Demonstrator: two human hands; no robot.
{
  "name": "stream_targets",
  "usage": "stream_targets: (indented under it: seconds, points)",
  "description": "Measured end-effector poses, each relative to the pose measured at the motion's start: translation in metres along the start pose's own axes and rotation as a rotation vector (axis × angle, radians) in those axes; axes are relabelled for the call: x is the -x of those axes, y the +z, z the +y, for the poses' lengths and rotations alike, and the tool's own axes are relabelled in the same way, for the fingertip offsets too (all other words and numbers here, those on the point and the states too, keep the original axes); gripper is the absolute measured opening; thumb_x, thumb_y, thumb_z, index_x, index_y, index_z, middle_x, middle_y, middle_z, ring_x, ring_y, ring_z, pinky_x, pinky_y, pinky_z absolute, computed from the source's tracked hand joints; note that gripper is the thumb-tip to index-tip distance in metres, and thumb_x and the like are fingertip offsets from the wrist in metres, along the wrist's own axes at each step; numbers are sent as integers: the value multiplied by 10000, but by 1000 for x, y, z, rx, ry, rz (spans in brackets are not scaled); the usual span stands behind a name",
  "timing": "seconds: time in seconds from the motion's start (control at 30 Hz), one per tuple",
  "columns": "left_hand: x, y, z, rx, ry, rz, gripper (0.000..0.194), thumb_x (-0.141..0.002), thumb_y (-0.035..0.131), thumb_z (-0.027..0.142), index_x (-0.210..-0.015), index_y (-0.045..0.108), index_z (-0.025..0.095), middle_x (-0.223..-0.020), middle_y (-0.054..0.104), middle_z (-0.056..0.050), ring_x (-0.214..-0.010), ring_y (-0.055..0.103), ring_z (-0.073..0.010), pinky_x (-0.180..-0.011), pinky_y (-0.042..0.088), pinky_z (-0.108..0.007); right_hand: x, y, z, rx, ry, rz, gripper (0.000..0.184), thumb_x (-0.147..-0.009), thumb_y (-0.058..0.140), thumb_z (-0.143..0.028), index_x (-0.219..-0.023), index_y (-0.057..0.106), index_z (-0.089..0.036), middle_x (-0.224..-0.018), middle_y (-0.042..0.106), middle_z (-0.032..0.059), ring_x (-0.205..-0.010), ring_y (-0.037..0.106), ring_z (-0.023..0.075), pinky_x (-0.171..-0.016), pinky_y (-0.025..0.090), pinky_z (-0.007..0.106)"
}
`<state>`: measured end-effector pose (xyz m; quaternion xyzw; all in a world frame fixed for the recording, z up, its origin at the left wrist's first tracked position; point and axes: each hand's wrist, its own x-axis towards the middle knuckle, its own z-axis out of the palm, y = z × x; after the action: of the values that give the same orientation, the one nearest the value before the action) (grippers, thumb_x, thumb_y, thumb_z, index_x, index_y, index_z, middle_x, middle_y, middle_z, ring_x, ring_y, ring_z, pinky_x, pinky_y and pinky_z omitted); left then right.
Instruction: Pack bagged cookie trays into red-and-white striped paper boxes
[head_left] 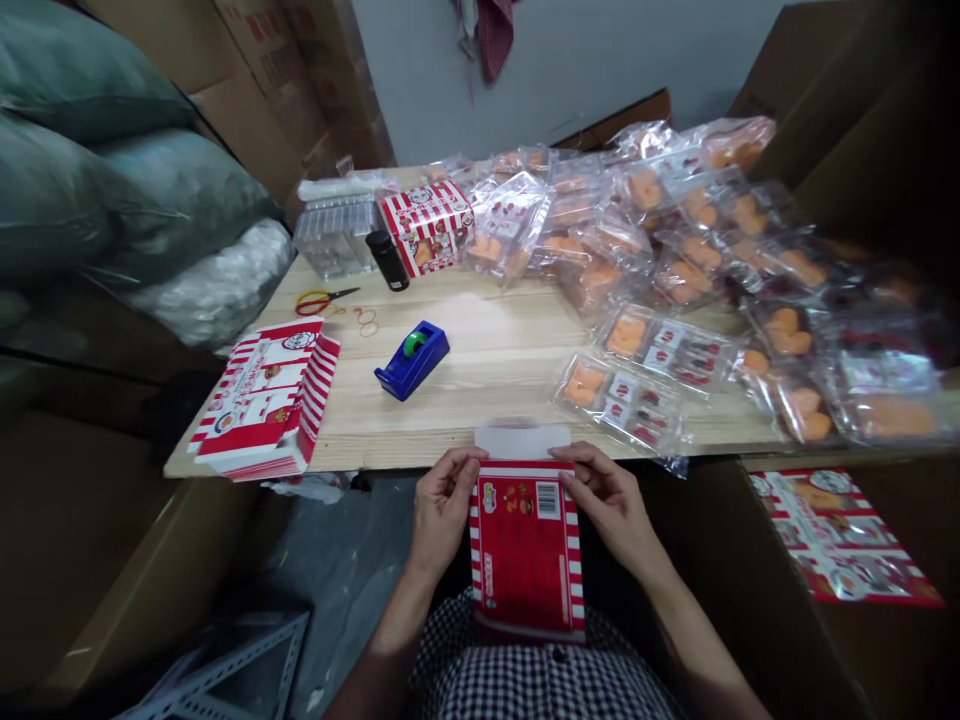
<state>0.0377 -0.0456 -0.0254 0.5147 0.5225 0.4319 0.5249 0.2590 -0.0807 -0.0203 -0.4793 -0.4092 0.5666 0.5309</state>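
Note:
A red printed cardboard box (521, 560) with red-and-white striped sides and a barcode lies over my lap, its white end flap (523, 440) standing out toward the table edge. My left hand (444, 500) pinches the box's upper left corner between thumb and fingers. At the upper right corner, my right hand (609, 500) grips it the same way, thumb on the printed face. Both hands are closed on the box. Whether anything is inside the box cannot be seen.
On the wooden table (480, 390) are a blue tape dispenser (414, 360), scissors (322, 300), a black bottle (388, 262) and stacked flat boxes (262, 400). Several clear bags with orange pieces (686, 275) cover the right. A finished-looking printed box (847, 535) lies in a carton (885, 640).

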Motion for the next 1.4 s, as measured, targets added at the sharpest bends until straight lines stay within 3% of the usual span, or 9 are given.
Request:
stream_targets:
  seconds: [0.27,0.43,0.53,0.7,0.77,0.9,1.03,1.2,1.4]
  points:
    - [-20,-2,-17,175,-135,-250,325,-899,638,441,-764,610,146,-721,577,11,-669,506,-117,-660,411,-216,-24,-15,20,-34,183,27,251,-772,823,-420,-804,746,-183,-764,722,17,-680,632,135,-657,493,237]
    - [-20,10,-28,349,-138,-85,274,-847,707,415,-952,608,182,-809,656,10,-662,578,-108,-665,445,-214,-30,-6,36,-207,151,195,234,-685,895,-341,-762,735,-188,-792,744,18,-684,653,130,-667,518,231]
    - [-21,21,-29,501,-133,17,400,-817,739,384,-1119,514,250,-830,686,28,-644,634,-122,-653,478,-231,-32,0,37,-270,131,224,260,-688,892,-326,-824,692,-231,-828,744,-12,-729,685,141,-689,541,241]
    - [-29,32,-21,594,-177,20,362,-801,753,371,-1069,575,206,-765,703,19,-597,649,-128,-633,502,-238,-38,-3,26,-459,278,28,569,-751,848,-278,-1263,602,-310,-1020,766,8,-871,736,194,-765,582,307]
    - [-31,33,-18,598,-187,-15,327,-797,755,355,-1046,636,180,-834,735,-12,-648,672,-136,-662,512,-243,-42,-7,21,-482,346,-89,573,-789,814,-279,-1319,595,-283,-1116,757,41,-919,740,207,-797,585,318]
    - [-33,27,-15,572,-190,-104,309,-811,738,310,-1084,725,166,-1125,750,-95,-882,719,-197,-762,532,-268,-44,-12,18,-462,393,-149,445,-798,800,-264,-1227,688,-228,-1094,774,66,-896,752,203,-811,587,298]
    - [-30,16,-16,474,-111,-214,283,-875,676,303,-1119,759,187,-1397,618,-122,-1253,602,-291,-998,490,-369,-37,-12,19,-391,341,-100,284,-799,801,-286,-1072,768,-211,-1082,781,77,-922,749,216,-820,593,306]
    - [-27,-2,-15,250,-30,-414,292,-885,678,299,-1156,753,222,-1424,596,-111,-1361,513,-302,-1138,377,-447,-27,-16,23,-329,239,-131,167,-823,788,-344,-957,787,-245,-1183,751,68,-1164,669,261,-1009,523,392]
    - [-22,-8,-20,178,8,-467,222,-868,696,316,-1028,796,198,-1228,722,-125,-1200,642,-294,-1075,450,-448,-18,-34,26,-86,147,-282,148,-864,752,-338,-975,782,-244,-1272,702,82,-1234,618,274,-1061,463,434]
